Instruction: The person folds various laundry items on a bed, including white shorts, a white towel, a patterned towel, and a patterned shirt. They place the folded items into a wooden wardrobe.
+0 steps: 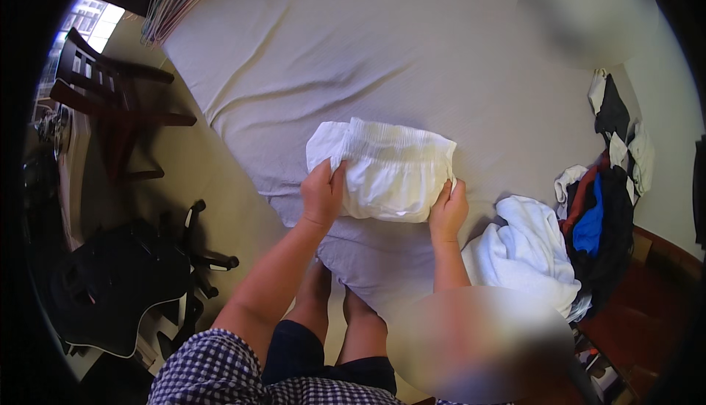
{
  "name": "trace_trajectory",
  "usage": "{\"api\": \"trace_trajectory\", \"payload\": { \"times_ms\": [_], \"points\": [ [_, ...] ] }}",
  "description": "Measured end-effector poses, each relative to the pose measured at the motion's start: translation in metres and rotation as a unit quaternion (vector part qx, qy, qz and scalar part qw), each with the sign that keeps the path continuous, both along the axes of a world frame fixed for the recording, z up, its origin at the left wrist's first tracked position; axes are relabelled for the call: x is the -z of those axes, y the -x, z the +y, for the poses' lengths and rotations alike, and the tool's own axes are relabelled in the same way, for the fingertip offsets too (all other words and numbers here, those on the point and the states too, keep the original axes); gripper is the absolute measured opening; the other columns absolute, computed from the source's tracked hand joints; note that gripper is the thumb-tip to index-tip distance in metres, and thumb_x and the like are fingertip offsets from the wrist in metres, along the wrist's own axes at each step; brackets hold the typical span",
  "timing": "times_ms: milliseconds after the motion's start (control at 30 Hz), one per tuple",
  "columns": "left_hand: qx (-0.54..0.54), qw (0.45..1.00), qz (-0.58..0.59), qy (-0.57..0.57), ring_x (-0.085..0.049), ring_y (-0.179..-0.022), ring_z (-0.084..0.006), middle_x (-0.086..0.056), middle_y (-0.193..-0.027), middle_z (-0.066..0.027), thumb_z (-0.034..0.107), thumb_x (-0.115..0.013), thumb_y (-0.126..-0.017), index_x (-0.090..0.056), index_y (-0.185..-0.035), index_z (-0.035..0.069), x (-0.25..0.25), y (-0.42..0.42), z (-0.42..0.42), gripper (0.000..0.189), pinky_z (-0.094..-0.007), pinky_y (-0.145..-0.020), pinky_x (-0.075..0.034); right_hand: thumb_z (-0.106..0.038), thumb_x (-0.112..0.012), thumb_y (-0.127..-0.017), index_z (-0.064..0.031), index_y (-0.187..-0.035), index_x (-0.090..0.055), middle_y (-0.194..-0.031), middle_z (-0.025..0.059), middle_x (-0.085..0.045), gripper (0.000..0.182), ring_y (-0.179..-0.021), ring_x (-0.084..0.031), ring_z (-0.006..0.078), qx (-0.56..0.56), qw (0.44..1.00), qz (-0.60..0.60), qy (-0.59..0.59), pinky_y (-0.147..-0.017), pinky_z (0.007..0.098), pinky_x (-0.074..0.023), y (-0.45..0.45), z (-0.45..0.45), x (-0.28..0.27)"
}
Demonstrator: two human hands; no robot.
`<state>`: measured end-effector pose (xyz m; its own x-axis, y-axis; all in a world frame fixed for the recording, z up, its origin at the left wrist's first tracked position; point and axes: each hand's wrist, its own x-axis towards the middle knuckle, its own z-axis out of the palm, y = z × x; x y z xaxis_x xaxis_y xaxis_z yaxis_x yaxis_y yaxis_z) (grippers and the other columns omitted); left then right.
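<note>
A folded white garment (pixel 392 181) with a gathered elastic band along its far side spans the space between my hands. My left hand (pixel 322 194) pinches its left side, thumb on top, just below a smooth flap that juts out past the band. At the right edge, my right hand (pixel 449 211) grips the cloth between thumb and fingers. Beneath the garment spreads a bed with a wrinkled grey-beige sheet (pixel 469 90). The fingers under the cloth are hidden.
A white towel-like cloth (pixel 521 245) lies heaped at the right, beside a pile of dark, red and blue clothes (pixel 598 212). Clothes hangers (pixel 176 5) lie at the bed's far left corner. A wooden chair (pixel 116 90) and a black office chair (pixel 118 283) stand left.
</note>
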<state>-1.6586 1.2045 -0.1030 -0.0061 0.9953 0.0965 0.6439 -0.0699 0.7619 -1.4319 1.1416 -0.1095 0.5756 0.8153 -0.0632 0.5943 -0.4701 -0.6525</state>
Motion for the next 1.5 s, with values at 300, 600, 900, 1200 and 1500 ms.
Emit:
{"api": "trace_trajectory", "payload": {
  "times_ms": [300,600,900,1200,1500],
  "points": [
    [-0.146,0.958,0.247,-0.012,-0.041,-0.119,-0.0373,-0.044,-0.129,-0.0204,0.034,-0.072,-0.073,-0.041,-0.129,0.003,0.029,0.006,0.01,0.071,-0.0419,-0.098,-0.034,-0.039,-0.062,-0.079,-0.0027,-0.121,-0.041,-0.118,0.02,-0.052,0.06,-0.105,-0.051,0.0357,0.014,0.998,-0.065,-0.003,-0.082,0.0446,-0.0433,-0.001,0.018,0.013],
    [-0.059,0.978,0.038,0.195,-0.045,-0.118,-0.0347,-0.046,-0.127,-0.0216,0.036,-0.079,-0.065,-0.029,-0.137,0.002,0.029,0.002,0.022,0.094,-0.038,-0.099,-0.035,-0.055,-0.075,-0.058,-0.0061,-0.133,-0.033,-0.118,0.021,-0.052,0.099,-0.111,-0.05,0.0339,0.123,0.968,0.054,0.214,-0.087,0.0428,-0.0415,0.015,0.021,-0.001],
    [0.083,0.989,0.08,0.089,-0.058,-0.098,-0.032,-0.06,-0.109,-0.0186,0.023,-0.075,-0.071,-0.05,-0.121,0.0,-0.013,-0.035,0.071,0.061,-0.0376,-0.084,-0.045,-0.034,-0.07,-0.071,-0.0039,-0.102,-0.061,-0.094,0.0139,-0.065,0.045,-0.088,-0.062,0.0296,0.034,0.959,0.276,0.052,-0.076,0.0381,-0.0474,-0.029,-0.001,0.007],
    [0.101,0.949,0.276,-0.111,-0.044,-0.118,-0.0356,-0.04,-0.132,-0.0204,0.044,-0.066,-0.077,-0.035,-0.137,0.015,-0.078,-0.174,0.211,0.073,-0.049,-0.092,-0.037,-0.031,-0.07,-0.073,-0.0041,-0.112,-0.053,-0.115,0.017,-0.055,0.05,-0.105,-0.053,0.0294,0.191,0.976,0.107,-0.001,-0.085,0.0393,-0.0425,-0.13,0.119,-0.061],
    [0.327,0.855,0.398,-0.067,-0.015,-0.137,-0.035,-0.015,-0.149,-0.0166,0.049,-0.052,-0.084,-0.024,-0.143,0.02,0.066,-0.045,0.062,0.072,-0.059,-0.106,-0.01,-0.035,-0.074,-0.07,-0.0057,-0.127,-0.043,-0.138,0.0231,-0.03,0.071,-0.13,-0.022,0.0415,0.39,0.836,-0.379,-0.077,-0.103,0.0539,-0.0193,-0.126,-0.077,-0.103]
  ]
}}
